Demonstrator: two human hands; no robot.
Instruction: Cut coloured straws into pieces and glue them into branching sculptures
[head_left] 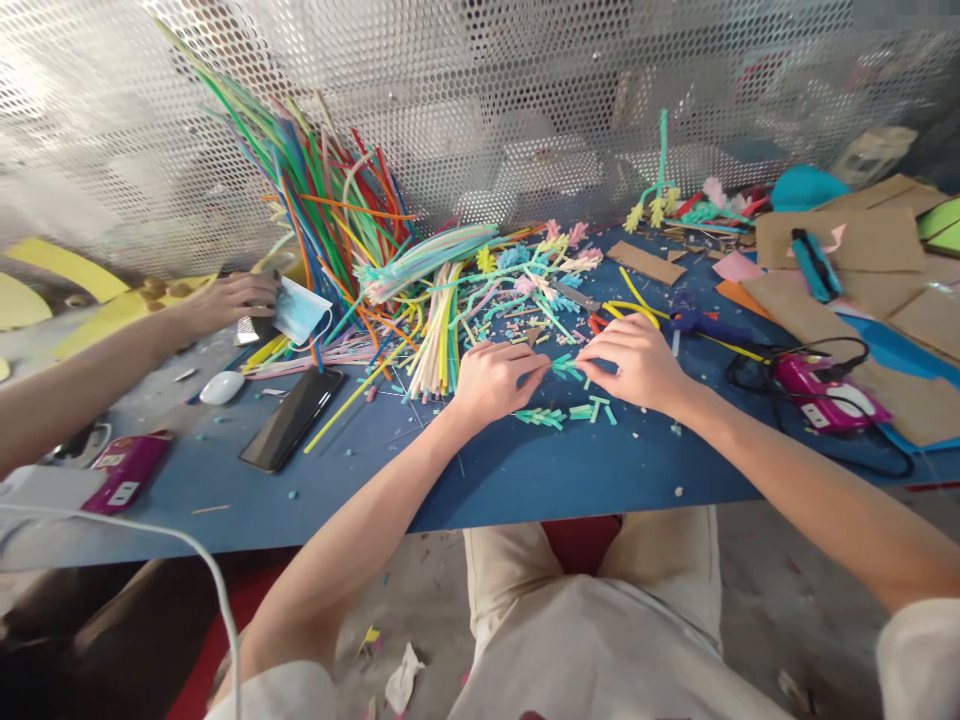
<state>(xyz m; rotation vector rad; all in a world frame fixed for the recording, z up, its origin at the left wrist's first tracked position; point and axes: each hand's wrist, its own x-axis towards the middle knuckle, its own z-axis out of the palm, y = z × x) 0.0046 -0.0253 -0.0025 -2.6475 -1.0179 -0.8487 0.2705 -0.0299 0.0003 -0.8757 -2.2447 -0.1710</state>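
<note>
Near the table's (525, 480) front edge lay bare blue surface with cut teal bits (541, 416). Just beyond, the left hand (491, 378) and right hand (634, 360) pinched a short teal pipe-cleaner piece (566, 368) between narrowed fingers, its long axis running left to right. A phone (292, 418) lay left, a glue gun (821, 392) right. Farther back, pipe cleaners (352, 230) crowded the table, where another person's hand (225, 300) held a face mask (300, 310).

Fuzzy pipe cleaners (568, 368), matt tabletop (525, 470)
</note>
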